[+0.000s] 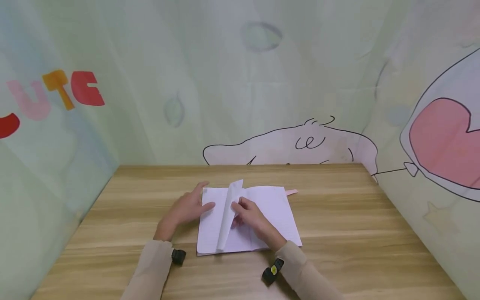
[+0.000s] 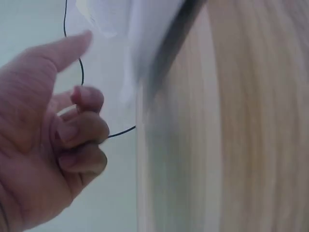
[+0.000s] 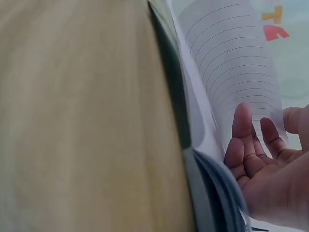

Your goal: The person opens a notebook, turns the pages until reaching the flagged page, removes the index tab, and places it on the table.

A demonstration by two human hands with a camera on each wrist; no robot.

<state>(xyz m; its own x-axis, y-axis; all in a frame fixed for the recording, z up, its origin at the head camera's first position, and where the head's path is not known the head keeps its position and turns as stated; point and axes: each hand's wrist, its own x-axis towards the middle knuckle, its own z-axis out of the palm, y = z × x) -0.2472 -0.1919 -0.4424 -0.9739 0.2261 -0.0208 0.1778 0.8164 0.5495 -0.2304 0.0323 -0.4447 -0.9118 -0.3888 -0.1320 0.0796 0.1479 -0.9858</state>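
Pages of a white lined notebook (image 1: 258, 216) lie open in the middle of the pale wooden table (image 1: 356, 233), its spine running away from the person toward the back wall. One loose white leaf (image 1: 229, 212) stands up along that spine, arched between the two halves, its long edge parallel to the binding.

The right hand (image 1: 250, 216) is the one at work: it sits just right of the raised leaf, touching it, fingers bent toward its edge. The right wrist view shows the fingers (image 3: 244, 130) lying against the lined sheet (image 3: 231, 77), thumb apart; whether they truly pinch it I cannot tell. The leaf lies directly left of this hand, so any turn goes across the spine toward the left half.

The left hand (image 1: 189, 206) rests on the left page near the top corner, thumb pressing the paper; in the left wrist view its fingers (image 2: 84, 128) look loosely curled with the forefinger stretched out, gripping nothing.

A pink ribbon bookmark (image 1: 291, 192) pokes out past the far right corner.
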